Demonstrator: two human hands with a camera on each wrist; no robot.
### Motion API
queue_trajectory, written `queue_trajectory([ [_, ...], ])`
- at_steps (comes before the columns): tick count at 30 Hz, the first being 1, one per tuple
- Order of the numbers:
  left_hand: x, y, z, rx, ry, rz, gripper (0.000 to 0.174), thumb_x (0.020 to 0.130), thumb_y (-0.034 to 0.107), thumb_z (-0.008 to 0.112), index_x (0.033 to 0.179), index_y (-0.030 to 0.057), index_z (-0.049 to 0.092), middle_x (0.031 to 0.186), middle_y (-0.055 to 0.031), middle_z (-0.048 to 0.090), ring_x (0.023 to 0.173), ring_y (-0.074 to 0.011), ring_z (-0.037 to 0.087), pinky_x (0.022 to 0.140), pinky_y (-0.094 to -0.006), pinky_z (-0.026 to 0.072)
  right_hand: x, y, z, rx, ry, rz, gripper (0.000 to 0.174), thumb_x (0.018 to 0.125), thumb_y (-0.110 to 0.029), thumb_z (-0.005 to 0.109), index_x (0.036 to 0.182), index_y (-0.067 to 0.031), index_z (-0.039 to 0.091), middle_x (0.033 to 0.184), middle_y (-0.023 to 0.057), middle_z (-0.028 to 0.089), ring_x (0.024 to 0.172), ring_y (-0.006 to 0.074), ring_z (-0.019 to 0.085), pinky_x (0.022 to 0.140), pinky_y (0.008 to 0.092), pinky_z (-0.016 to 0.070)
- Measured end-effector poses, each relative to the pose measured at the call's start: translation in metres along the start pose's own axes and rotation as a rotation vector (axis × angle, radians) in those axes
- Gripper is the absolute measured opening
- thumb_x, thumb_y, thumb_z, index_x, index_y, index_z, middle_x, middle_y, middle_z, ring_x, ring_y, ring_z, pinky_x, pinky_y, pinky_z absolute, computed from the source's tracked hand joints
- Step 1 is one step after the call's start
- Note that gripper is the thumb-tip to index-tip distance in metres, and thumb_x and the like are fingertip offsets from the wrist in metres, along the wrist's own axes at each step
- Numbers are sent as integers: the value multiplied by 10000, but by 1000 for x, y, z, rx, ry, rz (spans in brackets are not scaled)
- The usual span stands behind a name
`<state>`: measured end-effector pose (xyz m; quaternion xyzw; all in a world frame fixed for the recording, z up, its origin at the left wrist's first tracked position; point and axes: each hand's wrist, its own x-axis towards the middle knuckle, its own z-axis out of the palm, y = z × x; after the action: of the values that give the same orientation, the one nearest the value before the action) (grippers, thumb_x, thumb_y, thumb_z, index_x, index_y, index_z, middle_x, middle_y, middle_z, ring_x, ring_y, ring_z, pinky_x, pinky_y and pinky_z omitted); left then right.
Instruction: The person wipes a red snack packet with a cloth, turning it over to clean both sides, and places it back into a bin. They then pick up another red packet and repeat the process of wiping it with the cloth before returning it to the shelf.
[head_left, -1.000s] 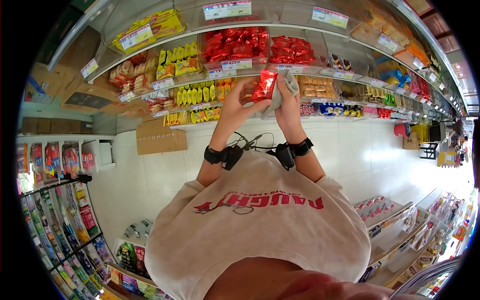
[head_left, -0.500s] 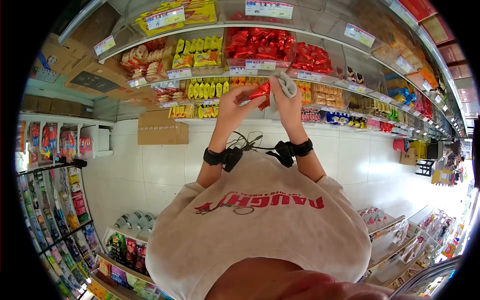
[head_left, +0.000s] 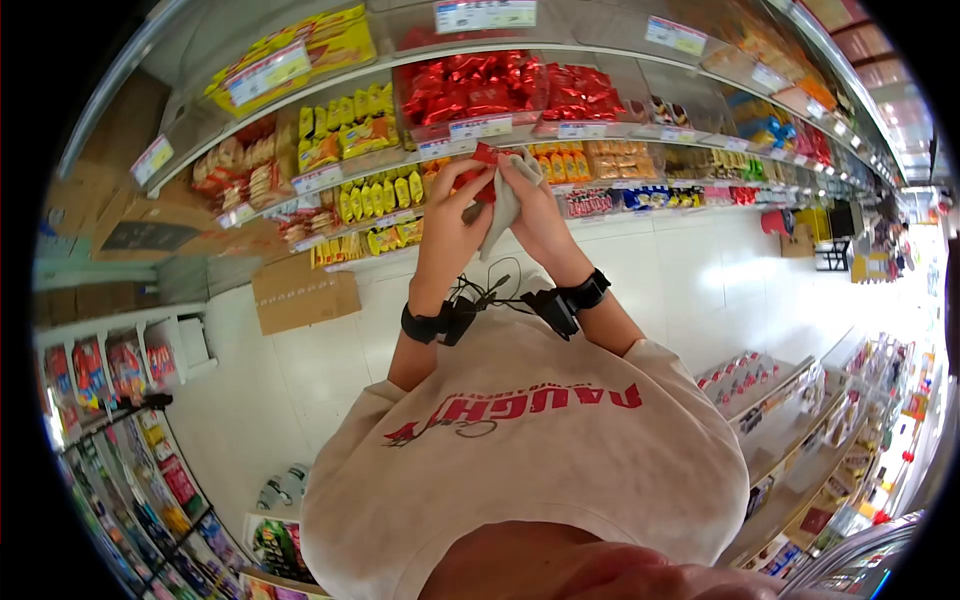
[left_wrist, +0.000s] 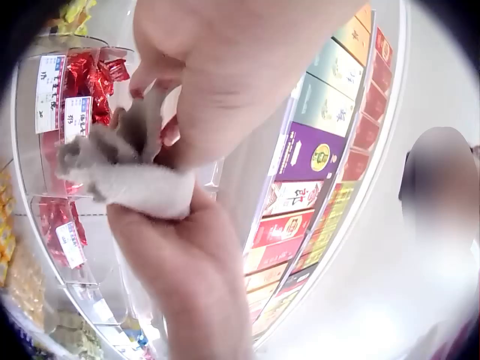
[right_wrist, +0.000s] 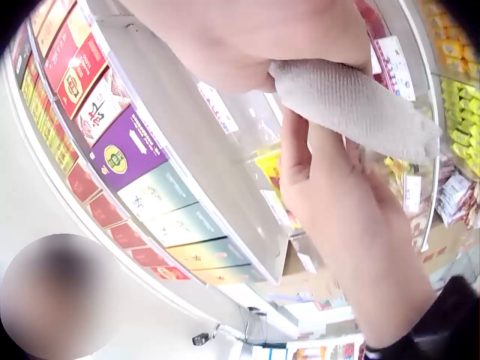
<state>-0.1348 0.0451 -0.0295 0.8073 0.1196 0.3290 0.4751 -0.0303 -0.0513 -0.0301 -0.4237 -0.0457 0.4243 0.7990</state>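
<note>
In the head view my left hand (head_left: pixel 452 225) pinches a shiny red wrapped packet (head_left: pixel 486 153), mostly hidden behind fingers and cloth. My right hand (head_left: pixel 540 220) grips a grey cloth (head_left: pixel 505 205) that presses against the packet's side and hangs down between the palms. From the left wrist, the folded cloth (left_wrist: pixel 154 187) bunches between both hands, with a bit of red behind it. From the right wrist, the ribbed cloth (right_wrist: pixel 345 105) sticks out of the right hand (right_wrist: pixel 255 37), and the left hand (right_wrist: pixel 337 202) is just below it.
Ahead are shelves with clear bins of red packets (head_left: pixel 470 85), yellow packets (head_left: pixel 345 125) and price tags (head_left: pixel 480 127). A cardboard box (head_left: pixel 305 292) lies on the floor at left. Boxed goods (left_wrist: pixel 319 157) line an upper shelf. Another person (left_wrist: pixel 442 195) stands off to the side.
Both hands have shifted left and closer together. The red packet, broadly visible a second ago, is now mostly covered by fingers and cloth. The head view has swung about a little.
</note>
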Motion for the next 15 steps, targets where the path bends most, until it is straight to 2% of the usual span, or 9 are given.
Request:
queue_trajectory([
  [1,5,1,0,-24,-49,24,404,795,-63,705,1191,14,691,1259,-111,600,1169,-266,610,980,-339,517,3,-4,-5,-19,54,-29,279,1028,-250,600,1269,-125,532,1107,-29,589,990,86,575,838,276,479],
  [2,10,0,0,20,-81,82,383,828,-11,741,1205,-4,675,1286,-116,582,1149,-267,615,918,-327,546,6,-6,-16,-30,58,-60,231,1008,-210,632,1205,-108,564,1095,-25,585,969,61,548,807,257,463],
  [5,18,-1,20,-514,154,-242,350,887,52,747,1217,-29,664,1297,-124,574,1152,-181,611,875,-297,553,11,-16,-40,-272,53,-134,254,1008,-231,634,1203,-76,586,1066,-20,593,950,58,539,800,246,455],
  [6,22,-12,27,-485,183,-288,338,926,123,744,1210,-45,670,1201,-118,638,1087,-119,629,834,-272,538,14,-20,-46,-307,34,-150,271,1006,-238,639,1211,-68,589,1055,-19,598,945,58,540,797,243,454],
  [9,39,-33,33,-490,-90,-520,331,934,152,742,1189,-49,684,1052,-85,702,981,-111,661,800,-242,525,21,-35,-67,-442,-5,-189,315,1001,-249,652,1240,-51,596,1042,-16,609,951,59,541,810,233,447],
  [10,44,-30,45,-491,-30,-427,330,932,180,746,1179,-34,699,954,-63,727,866,-102,669,760,-228,518,25,-42,-75,-507,-6,-198,325,1001,-246,657,1252,-50,595,1051,-13,611,967,61,542,830,230,443],
  [11,51,-28,55,-418,-16,-394,322,934,173,743,1175,-37,696,971,-58,722,875,-94,657,773,-229,512,30,-49,-81,-570,-9,-207,334,1001,-243,661,1265,-49,595,1061,-11,613,984,62,542,850,228,440],
  [13,62,-28,73,-262,12,-333,307,939,158,739,1167,-42,691,1003,-46,713,892,-77,631,800,-229,501,27,-70,-75,-428,53,-211,305,986,-270,676,1179,-37,636,947,-20,615,899,67,555,819,235,451],
  [15,75,-34,93,-169,-64,-318,298,929,129,739,1166,-40,673,959,-42,703,869,-74,631,759,-231,505,31,-83,-83,-390,71,-202,289,975,-276,688,1119,-28,660,864,-26,610,827,67,551,800,241,460],
])
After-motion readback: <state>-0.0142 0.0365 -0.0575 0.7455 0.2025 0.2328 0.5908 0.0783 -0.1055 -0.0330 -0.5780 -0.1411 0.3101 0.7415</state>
